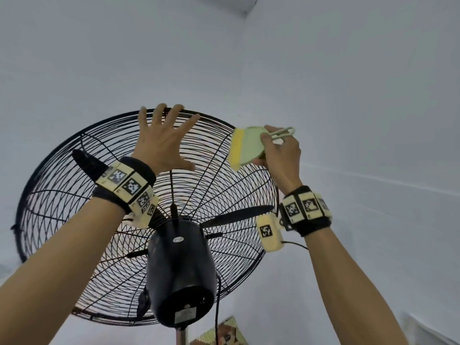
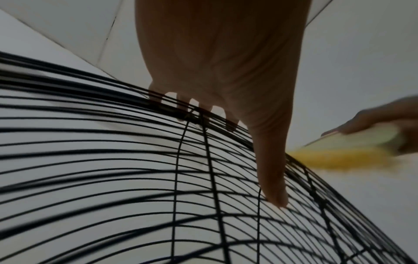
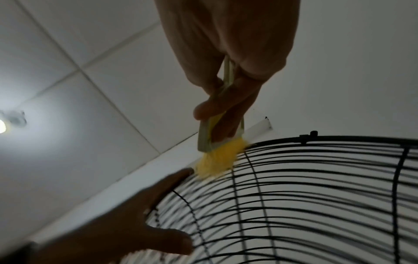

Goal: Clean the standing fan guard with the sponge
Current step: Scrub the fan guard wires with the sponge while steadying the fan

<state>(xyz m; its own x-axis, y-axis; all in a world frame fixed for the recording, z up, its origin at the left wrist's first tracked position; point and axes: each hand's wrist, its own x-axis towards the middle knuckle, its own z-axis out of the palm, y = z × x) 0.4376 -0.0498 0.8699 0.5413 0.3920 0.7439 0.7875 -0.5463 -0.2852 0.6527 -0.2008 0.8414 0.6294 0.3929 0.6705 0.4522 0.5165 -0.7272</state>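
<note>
Black wire fan guard (image 1: 219, 195), upper centre: left hand (image 1: 163, 143) flat, steadying; right hand (image 1: 281, 155) grips sponge (image 1: 246, 146) — wipe w/ light, wire-following strokes.

Pale walls (image 1: 361, 83) meet in a corner above a ceiling (image 3: 79, 44) of white square panels divided by thin seams. A lit lamp (image 3: 2, 126) glows at the ceiling's left edge in the right wrist view — a bright spot with a soft halo. Low down beside the pole (image 1: 181, 336), a patterned box (image 1: 224, 332) in tan and brown — only its top shows. A dark cord (image 1: 217, 307) hangs down in front of it.
</note>
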